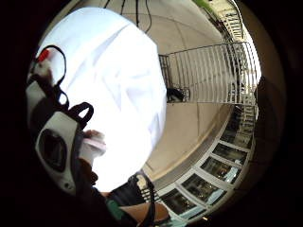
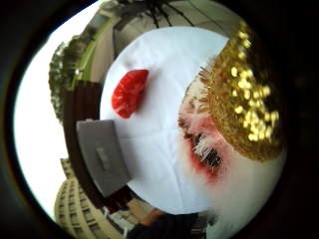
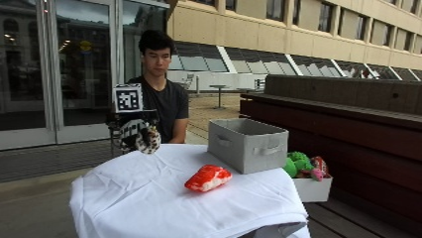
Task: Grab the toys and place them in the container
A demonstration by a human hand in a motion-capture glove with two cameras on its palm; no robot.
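Above the white-clothed table's [image 3: 131, 198] left edge, the gloved right hand [image 3: 139, 135] is gripping a gold-sequined fuzzy toy [image 3: 149, 140]. A red toy [image 3: 208, 178] is lying mid-table, the grey container [image 3: 247, 144] sitting just beside it to the right.

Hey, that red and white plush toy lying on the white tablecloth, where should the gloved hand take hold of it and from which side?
Probably from above, across its middle. The red and white plush toy lies flat on the tablecloth, long and low, open on all sides and apart from the grey fabric bin. Fingers and thumb can close over its narrower width. The gloved right hand already holds a sequinned toy, so that goes first.
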